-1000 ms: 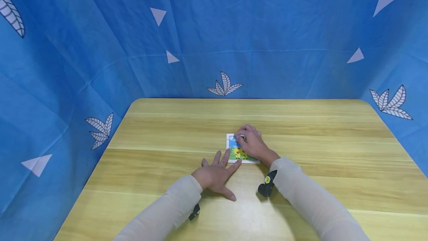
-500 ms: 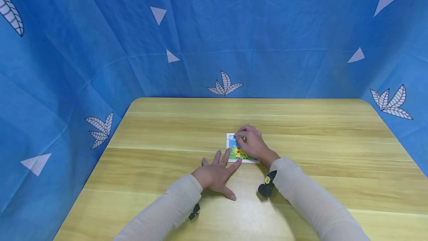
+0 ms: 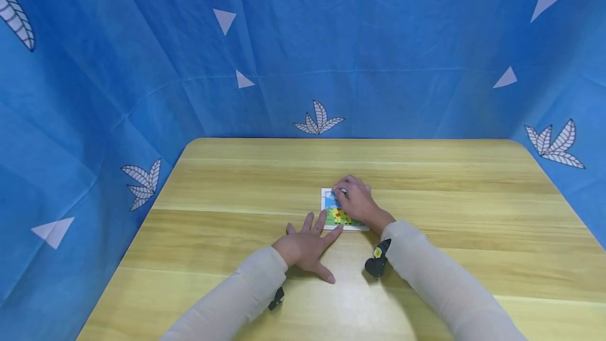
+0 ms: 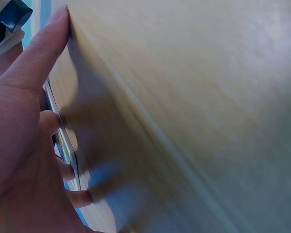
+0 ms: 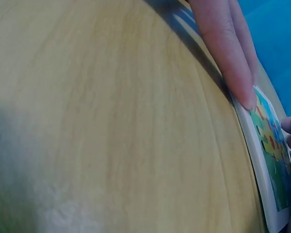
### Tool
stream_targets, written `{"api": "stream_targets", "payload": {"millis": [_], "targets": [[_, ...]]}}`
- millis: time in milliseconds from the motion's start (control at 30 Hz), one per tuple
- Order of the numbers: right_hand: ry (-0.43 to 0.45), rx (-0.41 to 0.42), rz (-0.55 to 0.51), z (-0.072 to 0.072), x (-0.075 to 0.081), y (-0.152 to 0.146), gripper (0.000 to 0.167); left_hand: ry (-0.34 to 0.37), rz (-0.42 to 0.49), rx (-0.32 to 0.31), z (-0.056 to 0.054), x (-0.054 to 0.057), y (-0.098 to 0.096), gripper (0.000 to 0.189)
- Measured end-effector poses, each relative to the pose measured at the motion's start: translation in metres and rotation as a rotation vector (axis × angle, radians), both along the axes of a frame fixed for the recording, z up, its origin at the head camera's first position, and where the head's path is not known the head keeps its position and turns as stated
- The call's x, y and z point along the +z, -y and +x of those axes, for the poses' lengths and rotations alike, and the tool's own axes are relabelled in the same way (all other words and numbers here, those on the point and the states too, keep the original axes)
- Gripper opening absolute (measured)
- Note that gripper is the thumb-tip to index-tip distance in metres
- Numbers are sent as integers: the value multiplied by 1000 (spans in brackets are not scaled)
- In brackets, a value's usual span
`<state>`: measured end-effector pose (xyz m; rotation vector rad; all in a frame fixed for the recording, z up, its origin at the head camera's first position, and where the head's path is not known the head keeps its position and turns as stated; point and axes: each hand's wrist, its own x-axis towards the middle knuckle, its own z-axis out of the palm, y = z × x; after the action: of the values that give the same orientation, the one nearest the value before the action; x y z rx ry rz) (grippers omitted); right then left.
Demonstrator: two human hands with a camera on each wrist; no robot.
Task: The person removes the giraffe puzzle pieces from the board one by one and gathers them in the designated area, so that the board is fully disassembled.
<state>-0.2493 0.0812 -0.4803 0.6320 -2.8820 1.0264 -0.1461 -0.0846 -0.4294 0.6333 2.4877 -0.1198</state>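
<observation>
A small white-framed picture board [image 3: 324, 199] with a yellow giraffe [image 3: 342, 217] on blue and green lies on the table. My left hand [image 3: 305, 249] rests with fingers spread, its fingertips at the board's lower left edge. In the right wrist view, left-hand fingers [image 5: 228, 53] touch the white border of the board [image 5: 262, 184]. Over the board's upper part, my right hand [image 3: 357, 201] has bent fingers, thumb and forefinger close together; I cannot tell whether they pinch a piece of it. This hand hides the giraffe's upper part and the board's right side.
The wooden table [image 3: 227, 172] extends around the board on all sides. A blue cloth [image 3: 402, 41] with white leaves and triangles hangs behind and beside it. Small black wrist devices sit by both sleeves, one device [image 3: 377, 259] under the right wrist.
Right thumb and fingers shift slightly over the top of the board, and the patch seen between them changes from white to green-yellow and back to white. The left hand stays in place.
</observation>
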Motion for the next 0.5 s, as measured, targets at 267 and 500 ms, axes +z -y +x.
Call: {"api": "stream_targets", "payload": {"millis": [267, 500], "targets": [[19, -16, -6, 0, -2, 1, 25, 6, 8, 6, -1, -2, 0, 108], [18, -21, -4, -2, -4, 1, 26, 8, 10, 9, -1, -2, 0, 108]]}}
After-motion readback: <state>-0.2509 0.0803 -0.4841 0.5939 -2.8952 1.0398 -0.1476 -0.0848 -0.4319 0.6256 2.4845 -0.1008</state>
